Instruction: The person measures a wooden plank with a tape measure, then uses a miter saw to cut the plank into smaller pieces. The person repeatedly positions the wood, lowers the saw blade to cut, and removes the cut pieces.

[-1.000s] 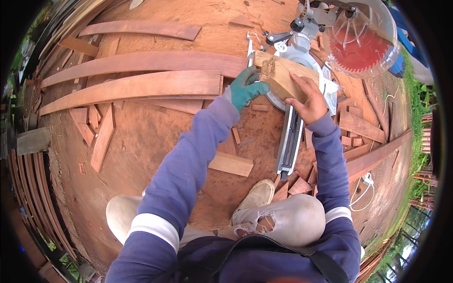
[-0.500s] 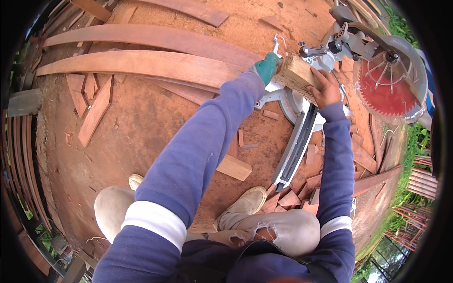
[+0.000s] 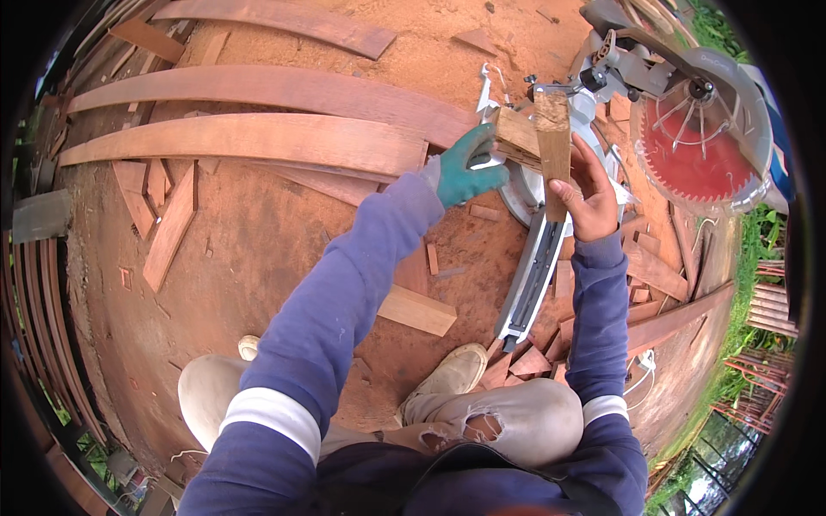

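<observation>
My left hand (image 3: 465, 168), in a green glove, is at the left end of a short thick wood block (image 3: 516, 133) over the miter saw's base (image 3: 525, 202), its thumb and fingers apart. Whether a fingertip touches the block is unclear. My bare right hand (image 3: 583, 198) grips a narrow, rough-topped wood piece (image 3: 552, 129) along its length, thumb across its lower end and fingers behind. That piece crosses in front of the block, long side pointing away from me. The red toothed blade (image 3: 688, 150) sits raised at right, inside a clear guard.
Long planks (image 3: 241, 138) lie across the left and back of the sawdust-covered ground. Offcuts (image 3: 172, 241) and a pale board (image 3: 417, 310) lie below them. The saw's rail (image 3: 529, 284) reaches toward my shoe (image 3: 447, 374). More scraps and a white cable (image 3: 645, 365) are at right.
A narrow piece has appeared in my right hand, apart from the block that this hand gripped earlier. My left hand has drawn slightly toward me since half a second ago.
</observation>
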The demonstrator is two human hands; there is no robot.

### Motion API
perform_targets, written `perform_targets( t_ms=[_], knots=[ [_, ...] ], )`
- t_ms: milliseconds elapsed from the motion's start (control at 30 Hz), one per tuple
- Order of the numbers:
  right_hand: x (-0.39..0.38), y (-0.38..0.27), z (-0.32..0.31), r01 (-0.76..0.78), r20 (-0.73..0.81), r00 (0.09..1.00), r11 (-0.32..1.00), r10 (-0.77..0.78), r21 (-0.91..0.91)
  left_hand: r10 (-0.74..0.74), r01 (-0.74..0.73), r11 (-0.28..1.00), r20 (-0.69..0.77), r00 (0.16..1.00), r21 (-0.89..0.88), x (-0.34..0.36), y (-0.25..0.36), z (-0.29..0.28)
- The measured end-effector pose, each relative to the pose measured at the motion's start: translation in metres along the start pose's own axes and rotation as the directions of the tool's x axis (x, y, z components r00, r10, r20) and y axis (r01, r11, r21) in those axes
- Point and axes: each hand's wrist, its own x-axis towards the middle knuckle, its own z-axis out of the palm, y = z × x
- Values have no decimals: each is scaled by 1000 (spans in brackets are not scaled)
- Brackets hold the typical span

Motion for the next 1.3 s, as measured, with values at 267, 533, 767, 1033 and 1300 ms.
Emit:
perform_targets(
  t_ms=[267, 533, 767, 1033, 1300],
  knots=[
    [-44, 42, 31, -64, -43, 994, 847, 102, 528, -151, 99, 742, 21, 988, 663, -29, 43, 6],
    [-25, -4, 22, -13, -166, 985, 972, 54, 235, -230, 137, 889, 167, 959, 438, -40, 7, 40],
    [48, 5, -31, 294, 214, 954, 530, -207, -796, -320, 251, 885, -121, 940, -391, 23, -6, 5],
    [65, 27, -26, 250, 224, 967, 583, -118, -773, -229, 175, 920, -120, 966, -350, 60, -12, 14],
    [69, 35, -30, 252, 237, 966, 604, -105, -756, -280, 175, 846, -141, 950, -503, 68, -26, 14]
  ],
)
